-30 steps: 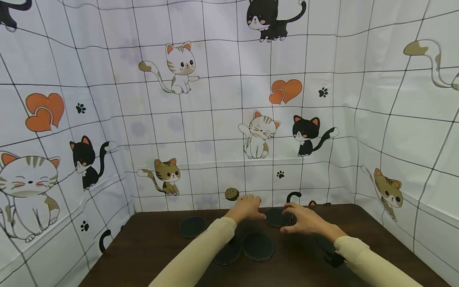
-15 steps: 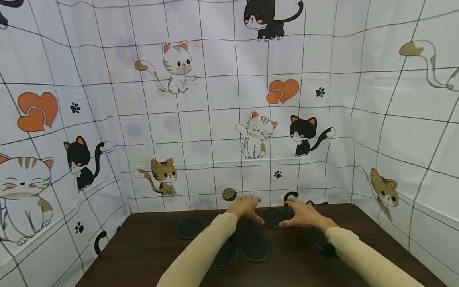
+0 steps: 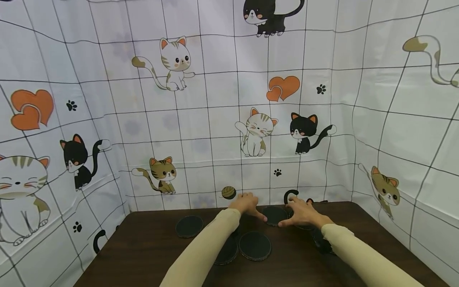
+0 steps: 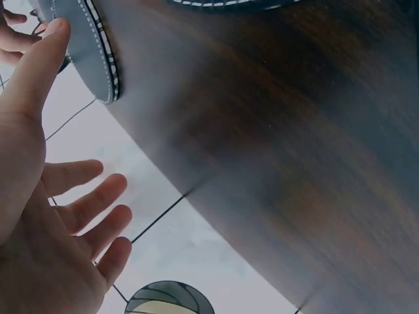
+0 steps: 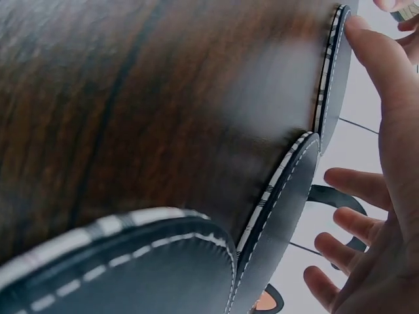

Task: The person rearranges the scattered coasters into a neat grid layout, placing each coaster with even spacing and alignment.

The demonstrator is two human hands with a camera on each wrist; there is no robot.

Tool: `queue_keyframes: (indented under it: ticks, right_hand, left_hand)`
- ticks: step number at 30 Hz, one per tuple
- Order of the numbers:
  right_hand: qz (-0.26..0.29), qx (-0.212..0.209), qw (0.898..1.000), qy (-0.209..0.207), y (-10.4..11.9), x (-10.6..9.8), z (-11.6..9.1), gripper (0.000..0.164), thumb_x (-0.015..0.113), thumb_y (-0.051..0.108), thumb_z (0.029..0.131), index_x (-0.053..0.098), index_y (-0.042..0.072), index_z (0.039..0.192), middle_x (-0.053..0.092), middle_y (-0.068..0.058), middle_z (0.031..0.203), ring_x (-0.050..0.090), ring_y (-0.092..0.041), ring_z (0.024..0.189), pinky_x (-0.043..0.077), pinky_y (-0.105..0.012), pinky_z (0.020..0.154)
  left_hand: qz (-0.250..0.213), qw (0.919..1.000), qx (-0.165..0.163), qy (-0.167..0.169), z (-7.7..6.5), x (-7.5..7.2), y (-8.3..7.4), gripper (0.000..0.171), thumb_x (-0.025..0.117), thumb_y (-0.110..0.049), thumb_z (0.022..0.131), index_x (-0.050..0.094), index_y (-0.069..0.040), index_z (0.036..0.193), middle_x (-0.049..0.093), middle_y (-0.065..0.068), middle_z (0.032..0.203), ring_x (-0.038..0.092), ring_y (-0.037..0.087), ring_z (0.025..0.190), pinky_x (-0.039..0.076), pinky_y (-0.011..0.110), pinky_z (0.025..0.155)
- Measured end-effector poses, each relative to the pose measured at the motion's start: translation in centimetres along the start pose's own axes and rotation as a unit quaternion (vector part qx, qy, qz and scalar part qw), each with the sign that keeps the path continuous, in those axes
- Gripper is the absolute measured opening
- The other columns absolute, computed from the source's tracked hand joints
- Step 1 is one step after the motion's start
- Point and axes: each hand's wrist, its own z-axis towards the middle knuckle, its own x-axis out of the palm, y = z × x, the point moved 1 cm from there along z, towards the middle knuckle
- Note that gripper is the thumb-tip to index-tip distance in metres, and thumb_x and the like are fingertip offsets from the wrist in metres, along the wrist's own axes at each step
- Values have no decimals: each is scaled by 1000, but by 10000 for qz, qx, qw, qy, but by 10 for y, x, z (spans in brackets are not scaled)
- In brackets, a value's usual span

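- Lying nearest, on the person's side of the left hand: a round black leather-look disc with pale stitching (image 3: 228,253), partly covered by the cream left sleeve (image 3: 206,247).
- Just to its right, also short of both hands, is a second black disc (image 3: 255,246).
- Third black disc (image 3: 318,238) is on the near side of the right hand, half hidden by the cream right sleeve (image 3: 362,255).
- Fourth black disc (image 3: 189,226) sits off to the left of the left hand, well apart from its fingers.
- Left hand (image 3: 246,205) has its fingers spread and a bit bent, nothing in its grip that I can see. Right hand (image 3: 305,213) is pretty much the same deal, thumb toward the left one.
- Fifth black disc (image 3: 275,215) is right between the hands, a thumb at either side. Can't tell if either thumb touches it.
- Sixth black disc (image 5: 278,209) is just beside that one, mostly behind the right hand.
- All that's on a dark brown wood-grain table (image 3: 143,255).
- Past the hands: a white gridded cartoon-cat sheet (image 3: 201,131).
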Motion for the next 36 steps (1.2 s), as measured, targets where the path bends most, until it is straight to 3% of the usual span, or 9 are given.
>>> queue_keyframes:
  ticks: [3, 9, 13, 21, 26, 28, 33, 36]
  right_hand:
    - [4, -8, 10000, 36, -1, -1, 0, 89, 79, 70, 74, 69, -1, 126, 40, -28, 149, 42, -55, 128, 24, -80, 98]
    - [173, -137, 9997, 127, -3, 3, -2, 76, 82, 62, 76, 72, 2, 121, 45, -30, 145, 45, -54, 127, 30, -79, 94]
    - [372, -220, 9990, 117, -2, 4, -3, 72, 84, 58, 77, 72, 1, 120, 45, -31, 144, 45, -55, 126, 32, -78, 93]
    - [515, -206, 9985, 19, -8, 7, 0, 71, 85, 56, 77, 71, 1, 120, 46, -32, 142, 46, -54, 125, 33, -76, 93]
    - [859, -195, 9961, -53, -11, 14, -2, 68, 86, 52, 78, 70, 0, 120, 47, -31, 141, 46, -53, 126, 30, -76, 95]
    - [979, -208, 9949, -76, -11, 16, -2, 67, 86, 50, 78, 70, -1, 118, 49, -30, 140, 46, -52, 127, 29, -76, 95]
    - [1112, -289, 9933, -134, -12, 15, -1, 65, 87, 49, 78, 70, -2, 115, 51, -28, 140, 46, -52, 128, 26, -76, 97]
    - [1290, -305, 9910, -179, -13, 12, -2, 64, 86, 49, 80, 70, -1, 116, 49, -28, 142, 43, -53, 130, 28, -75, 99]
  left_hand:
    - [76, 9998, -116, 127, 4, 4, -2, 63, 71, -76, 78, 66, -19, 102, 54, 2, 109, 52, 23, 106, 42, 43, 98]
    - [112, 9989, -199, 418, 9, 19, -4, 59, 68, -76, 81, 67, -19, 97, 54, 5, 114, 50, 24, 112, 39, 42, 102]
    - [55, 9989, -196, 420, 11, 25, -4, 56, 69, -74, 82, 64, -20, 92, 54, 4, 113, 49, 24, 110, 39, 42, 101]
    - [-115, 9996, 61, 258, 15, 22, -7, 58, 74, -68, 83, 69, -18, 112, 56, 2, 116, 52, 22, 116, 41, 41, 102]
    - [-165, 9992, 244, 282, 20, 26, -6, 53, 75, -64, 84, 68, -16, 105, 55, 0, 105, 53, 18, 100, 44, 37, 93]
    - [-252, 9988, 311, 291, 21, 28, -5, 55, 75, -63, 85, 69, -15, 110, 56, 0, 105, 53, 17, 98, 45, 36, 91]
    - [-461, 9977, 429, 239, 21, 29, -2, 64, 75, -61, 86, 67, -14, 128, 59, -1, 114, 54, 18, 108, 44, 38, 98]
    - [-534, 9970, 541, 157, 19, 24, 0, 65, 74, -61, 87, 68, -12, 129, 59, -1, 116, 55, 19, 111, 42, 40, 100]
